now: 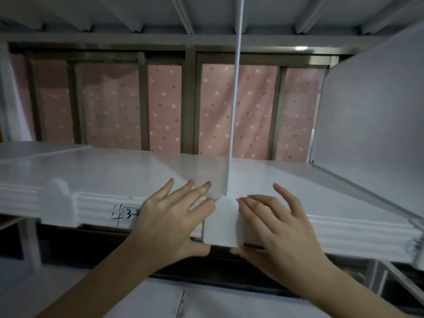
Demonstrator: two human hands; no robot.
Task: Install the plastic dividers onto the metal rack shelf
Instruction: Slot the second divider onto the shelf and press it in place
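Observation:
A thin clear plastic divider (234, 106) stands upright and edge-on on the white shelf (110, 171). Its white clip foot (223, 222) hangs over the shelf's ribbed front edge. My left hand (169, 216) lies spread on the shelf just left of the clip, with the thumb under the edge beside the clip's bottom. My right hand (280, 226) presses on the front edge just right of the clip, thumb underneath. Both hands flank the clip and touch its sides.
A second white clip (58, 203) sits on the front edge at the left. A handwritten label (129, 213) is next to my left hand. A large translucent panel (371, 125) stands at the right. Pink dotted curtain (241, 106) hangs behind the rack's metal bars.

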